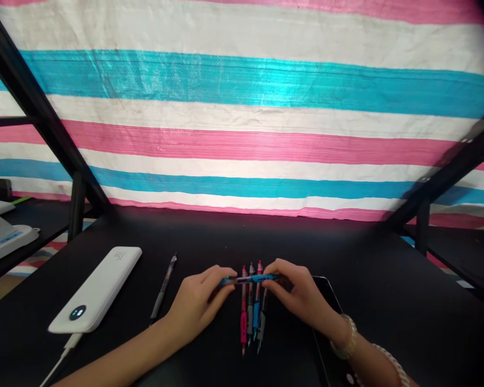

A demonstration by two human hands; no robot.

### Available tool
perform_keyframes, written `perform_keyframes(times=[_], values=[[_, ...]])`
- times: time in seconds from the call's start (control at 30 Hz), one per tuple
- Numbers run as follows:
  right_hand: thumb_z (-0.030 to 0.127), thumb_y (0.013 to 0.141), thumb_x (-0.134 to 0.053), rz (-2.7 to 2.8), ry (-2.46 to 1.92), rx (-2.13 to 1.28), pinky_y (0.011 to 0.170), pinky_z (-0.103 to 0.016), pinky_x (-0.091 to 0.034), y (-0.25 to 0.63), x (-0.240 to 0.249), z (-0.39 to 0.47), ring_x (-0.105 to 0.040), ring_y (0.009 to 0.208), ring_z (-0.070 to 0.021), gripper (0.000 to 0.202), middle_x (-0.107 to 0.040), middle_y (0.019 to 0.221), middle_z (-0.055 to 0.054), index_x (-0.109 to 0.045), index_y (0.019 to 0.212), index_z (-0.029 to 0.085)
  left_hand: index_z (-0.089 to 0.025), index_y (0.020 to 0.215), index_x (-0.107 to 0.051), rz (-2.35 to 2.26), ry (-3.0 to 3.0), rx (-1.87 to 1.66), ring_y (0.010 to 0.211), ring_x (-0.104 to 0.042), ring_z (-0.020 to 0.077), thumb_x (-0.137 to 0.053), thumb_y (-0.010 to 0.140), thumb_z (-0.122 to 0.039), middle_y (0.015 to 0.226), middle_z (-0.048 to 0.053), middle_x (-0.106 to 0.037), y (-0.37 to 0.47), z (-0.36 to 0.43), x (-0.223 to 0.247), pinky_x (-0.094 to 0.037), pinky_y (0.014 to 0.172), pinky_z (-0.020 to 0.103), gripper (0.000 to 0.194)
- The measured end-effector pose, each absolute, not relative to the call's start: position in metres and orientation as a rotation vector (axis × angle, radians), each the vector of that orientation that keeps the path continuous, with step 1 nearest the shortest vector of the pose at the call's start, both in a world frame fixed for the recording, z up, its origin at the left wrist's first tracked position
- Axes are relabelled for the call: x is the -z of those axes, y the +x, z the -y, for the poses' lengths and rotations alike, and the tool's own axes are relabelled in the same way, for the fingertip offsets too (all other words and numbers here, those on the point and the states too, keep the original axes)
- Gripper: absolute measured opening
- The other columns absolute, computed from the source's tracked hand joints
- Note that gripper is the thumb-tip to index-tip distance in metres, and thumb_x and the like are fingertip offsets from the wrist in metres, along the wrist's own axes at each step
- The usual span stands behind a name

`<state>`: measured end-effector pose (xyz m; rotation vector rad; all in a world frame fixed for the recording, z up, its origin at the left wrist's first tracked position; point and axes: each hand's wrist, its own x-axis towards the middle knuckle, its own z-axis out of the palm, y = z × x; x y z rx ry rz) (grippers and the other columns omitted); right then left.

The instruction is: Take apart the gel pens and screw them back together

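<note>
A blue pen [246,279] is held level between my two hands, over a row of pens. My left hand [201,298] pinches its left end between thumb and fingers. At the other end, my right hand [296,290] grips the blue barrel. Below it, side by side on the black table, lie a pink pen [243,325], a blue pen with a red top [256,317] and grey pens [261,325], their upper parts partly covered by the held pen and my right fingers. Another grey pen [161,298] rests alone, left of my left hand.
A white power bank [100,293] with a lit display and a plugged-in white cable [60,360] lies at left. A dark phone or tablet [326,344] sits partly under my right forearm. Black frame bars [44,123] and a striped sheet [242,145] bound the table's back.
</note>
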<state>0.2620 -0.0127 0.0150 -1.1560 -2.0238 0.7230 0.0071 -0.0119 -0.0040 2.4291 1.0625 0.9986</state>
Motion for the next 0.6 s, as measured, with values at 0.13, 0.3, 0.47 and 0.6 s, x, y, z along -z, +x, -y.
perform_keyframes(times=[0.13, 0.3, 0.47, 0.6], values=[[0.035, 0.098, -0.059, 1.930, -1.196, -0.895, 0.053, -0.024, -0.034, 0.263, -0.021, 0.011, -0.049, 0.058, -0.0131, 0.021, -0.055, 0.066, 0.002, -0.067, 0.088, 0.018, -0.023, 0.116, -0.061, -1.039, 2.364, -1.158, 0.086, -0.071, 0.0163, -0.053, 0.098, -0.019, 0.099, 0.003, -0.073, 0.003, 0.009, 0.001, -0.054, 0.076, 0.024, 0.020], [0.039, 0.102, -0.050, 1.909, -1.149, -1.036, 0.056, -0.024, -0.036, 0.263, -0.019, 0.010, -0.051, 0.058, -0.0127, 0.032, -0.057, 0.063, 0.002, -0.067, 0.086, 0.017, -0.022, 0.120, -0.061, -0.959, 2.444, -1.270, 0.079, -0.071, 0.0161, -0.052, 0.100, -0.019, 0.095, 0.004, -0.074, 0.001, 0.011, -0.002, -0.053, 0.070, 0.023, 0.022], [0.043, 0.098, -0.057, 1.845, -1.144, -1.117, 0.055, -0.024, -0.038, 0.264, -0.017, 0.008, -0.052, 0.058, -0.0129, 0.034, -0.059, 0.063, 0.001, -0.065, 0.078, 0.016, -0.020, 0.117, -0.064, -0.957, 2.462, -1.302, 0.074, -0.070, 0.0163, -0.054, 0.099, -0.021, 0.092, 0.005, -0.075, -0.001, 0.012, -0.003, -0.053, 0.068, 0.024, 0.020], [0.045, 0.089, -0.069, 1.715, -1.135, -1.230, 0.060, -0.025, -0.045, 0.264, -0.018, 0.008, -0.060, 0.065, -0.0159, 0.029, -0.063, 0.073, -0.001, -0.067, 0.088, 0.016, -0.020, 0.111, -0.068, -0.975, 2.374, -1.308, 0.065, -0.069, 0.0139, -0.055, 0.098, -0.021, 0.085, 0.003, -0.075, 0.000, 0.012, -0.008, -0.053, 0.061, 0.022, 0.017]])
